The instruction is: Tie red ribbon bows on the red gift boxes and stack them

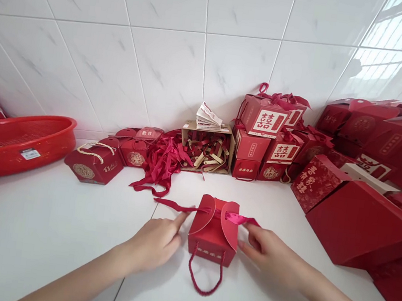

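Observation:
A small red gift box [212, 236] stands upright in front of me, its two rounded flaps folded over the top. A red ribbon [238, 218] threads through slots in the flaps, with loose ends out to both sides. A twisted red cord handle [203, 291] hangs down the near face onto the surface. My left hand [157, 243] is at the box's left side, index finger stretched out just under the ribbon's left end, other fingers curled. On the right, my right hand [267, 253] has its fingers apart beside the box, fingertips close to the ribbon; neither hand plainly grips anything.
Behind lie a heap of red ribbons [165, 158], a carton [204, 163] of straps, and a red box with a rope handle [95, 164]. Stacked red boxes [264, 122] stand at the wall, more boxes [365, 221] at right. A red basin [20, 146] is at left.

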Available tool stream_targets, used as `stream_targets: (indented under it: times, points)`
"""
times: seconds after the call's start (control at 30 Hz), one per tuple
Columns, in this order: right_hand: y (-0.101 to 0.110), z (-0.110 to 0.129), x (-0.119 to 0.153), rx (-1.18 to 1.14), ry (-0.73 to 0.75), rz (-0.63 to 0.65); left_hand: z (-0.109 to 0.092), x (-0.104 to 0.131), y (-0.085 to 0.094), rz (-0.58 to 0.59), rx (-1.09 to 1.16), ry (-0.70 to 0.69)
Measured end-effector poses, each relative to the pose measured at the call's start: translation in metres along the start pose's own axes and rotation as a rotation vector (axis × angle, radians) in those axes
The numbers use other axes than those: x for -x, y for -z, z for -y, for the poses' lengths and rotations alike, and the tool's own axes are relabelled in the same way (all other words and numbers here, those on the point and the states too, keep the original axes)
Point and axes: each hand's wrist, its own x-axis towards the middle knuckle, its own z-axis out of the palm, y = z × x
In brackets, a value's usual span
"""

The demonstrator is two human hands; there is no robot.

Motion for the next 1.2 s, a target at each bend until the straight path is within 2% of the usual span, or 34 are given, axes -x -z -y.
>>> stream_targets:
  times: [0.1, 0.2, 0.37, 0.47, 0.57, 0.63, 0.8, 0.87, 1.03, 1.1, 1.2]
  points:
    - [0.005, -0.005, -0.010, -0.347, -0.020, -0.114, 0.011, -0.010, 0.007, -0.128, 0.443, 0.044]
    - [0.016, 0.000, -0.011, -0.685, 0.141, -0.265, 0.012, -0.012, 0.025, -0.265, 0.817, 0.014]
    - [0.041, 0.025, -0.003, -0.830, 0.338, -0.401, -0.009, -0.009, 0.062, -0.545, 0.913, -0.121]
    - [0.052, 0.043, 0.002, -0.879, 0.387, -0.432, -0.028, -0.010, 0.080, -0.655, 0.935, -0.179]
    - [0.057, 0.060, 0.005, -0.863, 0.463, -0.470, -0.047, -0.013, 0.091, -0.725, 0.946, -0.233]
    - [0.061, 0.070, 0.005, -0.819, 0.521, -0.519, -0.058, -0.015, 0.094, -0.725, 0.973, -0.271]
    - [0.073, 0.090, 0.000, -0.629, 0.602, -0.616, -0.075, -0.019, 0.100, -0.637, 1.019, -0.340]
    - [0.075, 0.098, -0.004, -0.609, 0.640, -0.591, -0.079, -0.021, 0.102, -0.610, 1.042, -0.370]
    - [0.077, 0.118, -0.011, -0.675, 0.709, -0.428, -0.087, -0.021, 0.106, -0.541, 1.102, -0.474]
    - [0.077, 0.123, -0.012, -0.617, 0.720, -0.438, -0.091, -0.020, 0.107, -0.526, 1.092, -0.513]
    - [0.076, 0.127, -0.013, -0.505, 0.725, -0.522, -0.098, -0.018, 0.108, -0.524, 1.089, -0.539]
